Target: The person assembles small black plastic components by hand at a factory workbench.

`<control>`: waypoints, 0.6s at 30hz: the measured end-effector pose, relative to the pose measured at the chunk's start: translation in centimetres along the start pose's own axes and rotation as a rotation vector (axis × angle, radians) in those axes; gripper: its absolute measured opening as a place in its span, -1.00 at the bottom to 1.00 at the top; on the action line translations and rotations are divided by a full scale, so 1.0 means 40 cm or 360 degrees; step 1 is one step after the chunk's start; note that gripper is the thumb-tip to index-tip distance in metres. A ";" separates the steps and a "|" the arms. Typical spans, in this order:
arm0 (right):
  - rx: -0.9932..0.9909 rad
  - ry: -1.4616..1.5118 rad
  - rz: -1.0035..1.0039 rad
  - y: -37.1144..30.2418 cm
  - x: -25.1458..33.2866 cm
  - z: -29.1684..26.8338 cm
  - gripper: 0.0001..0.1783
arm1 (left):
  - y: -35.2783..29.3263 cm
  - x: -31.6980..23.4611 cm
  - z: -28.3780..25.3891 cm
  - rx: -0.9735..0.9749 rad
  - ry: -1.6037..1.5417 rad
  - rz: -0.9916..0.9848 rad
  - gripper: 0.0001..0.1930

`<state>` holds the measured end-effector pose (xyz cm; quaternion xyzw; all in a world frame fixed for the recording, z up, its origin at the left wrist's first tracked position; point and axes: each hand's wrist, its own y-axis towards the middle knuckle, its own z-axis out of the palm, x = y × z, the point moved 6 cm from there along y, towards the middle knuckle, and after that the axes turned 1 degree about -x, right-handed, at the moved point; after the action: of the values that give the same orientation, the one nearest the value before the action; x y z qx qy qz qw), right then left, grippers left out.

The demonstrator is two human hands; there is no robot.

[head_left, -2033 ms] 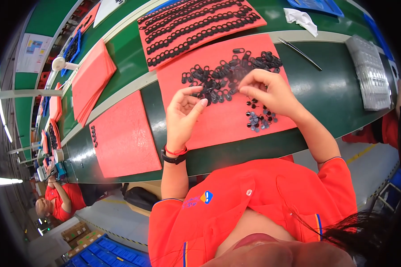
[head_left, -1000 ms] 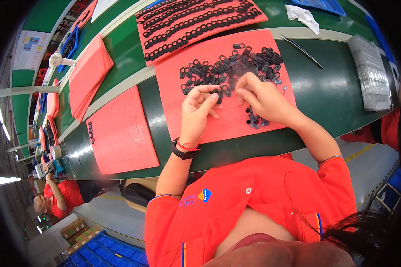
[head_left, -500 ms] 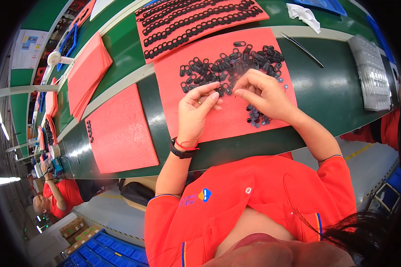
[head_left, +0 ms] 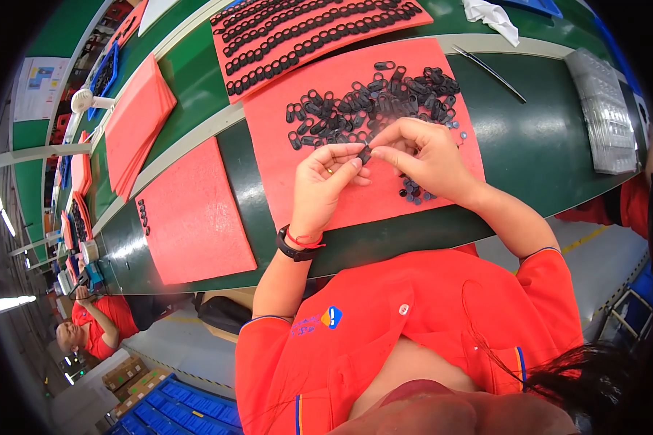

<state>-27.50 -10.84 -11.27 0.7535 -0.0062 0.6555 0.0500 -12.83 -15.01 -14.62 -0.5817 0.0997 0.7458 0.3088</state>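
Observation:
A small black ring-ended plastic part is pinched between the thumb and fingertips of my left hand. My right hand meets it from the right, thumb and index finger closed together at the part's edge. Whatever those right fingertips hold is too small to make out. Just beyond both hands lies a loose heap of similar black parts on a pink foam sheet. Several small dark round discs lie under and beside my right wrist.
Another foam sheet at the back carries rows of black parts. Tweezers, a white cloth and clear plastic trays are to the right. On the left are a foam sheet, stacked sheets and a co-worker.
My right hand has come to the black part in my left hand; the fingertips, apart before, now meet. My left hand has turned slightly, showing the part more. The view has shifted a little.

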 end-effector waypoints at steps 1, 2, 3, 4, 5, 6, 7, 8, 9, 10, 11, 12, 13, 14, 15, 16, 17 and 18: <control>-0.0009 -0.0242 -0.0141 -0.001 0.014 0.000 -0.92 | 0.000 0.000 0.000 -0.0001 -0.0001 -0.0003 -0.75; -0.0011 -0.0241 -0.0139 -0.001 0.011 0.001 -0.92 | 0.001 0.000 0.000 0.0001 -0.0002 -0.0016 -0.77; -0.0057 -0.0240 -0.0212 -0.001 0.012 0.001 -0.94 | 0.001 0.000 0.001 0.0002 -0.0003 -0.0030 -0.78; -0.0103 -0.0239 -0.0286 -0.001 0.015 -0.001 -0.96 | 0.001 -0.002 0.002 0.0004 -0.0002 -0.0032 -0.78; -0.0103 -0.0239 -0.0284 0.000 0.014 -0.002 -0.96 | -0.001 -0.001 0.003 0.0008 -0.0020 -0.0054 -0.78; -0.0120 -0.0276 -0.0286 0.001 0.013 -0.004 -0.95 | -0.002 0.000 0.003 0.0013 -0.0039 -0.0076 -0.79; -0.0138 -0.0314 -0.0288 0.001 0.013 -0.006 -0.95 | -0.002 0.001 0.003 0.0013 -0.0039 -0.0077 -0.79; -0.0138 -0.0314 -0.0287 0.000 0.012 -0.005 -0.95 | -0.002 0.002 0.003 0.0013 -0.0038 -0.0080 -0.79; -0.0127 -0.0321 -0.0282 -0.001 0.012 -0.003 -0.95 | -0.002 0.003 0.004 0.0014 -0.0037 -0.0083 -0.80; -0.0116 -0.0328 -0.0276 -0.002 0.011 -0.001 -0.94 | -0.003 0.005 0.005 0.0014 -0.0037 -0.0084 -0.80; -0.0116 -0.0328 -0.0276 -0.003 0.012 0.000 -0.94 | -0.004 0.005 0.007 0.0018 -0.0042 -0.0074 -0.80; -0.0101 -0.0360 -0.0267 -0.004 0.011 0.003 -0.94 | -0.005 0.005 0.009 0.0023 -0.0048 -0.0063 -0.80; -0.0085 -0.0391 -0.0257 -0.005 0.010 0.005 -0.94 | -0.006 0.005 0.010 0.0022 -0.0048 -0.0064 -0.80; -0.0087 -0.0391 -0.0258 -0.005 0.008 0.006 -0.94 | -0.007 0.005 0.011 0.0023 -0.0060 -0.0061 -0.80; -0.0087 -0.0377 -0.0257 -0.005 0.004 0.006 -0.94 | -0.007 0.004 0.012 0.0022 -0.0072 -0.0059 -0.80; -0.0087 -0.0364 -0.0257 -0.006 0.002 0.006 -0.94 | -0.007 0.004 0.013 0.0023 -0.0072 -0.0060 -0.80; -0.0087 -0.0364 -0.0256 -0.005 0.001 0.006 -0.94 | -0.007 0.004 0.013 0.0021 -0.0078 -0.0061 -0.80; -0.0079 -0.0350 -0.0244 -0.004 0.000 0.007 -0.93 | -0.007 0.004 0.013 0.0019 -0.0085 -0.0062 -0.80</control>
<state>-27.20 -10.71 -11.33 0.8176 0.0298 0.5628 0.1177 -13.11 -14.48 -14.54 -0.5616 0.0846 0.7543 0.3293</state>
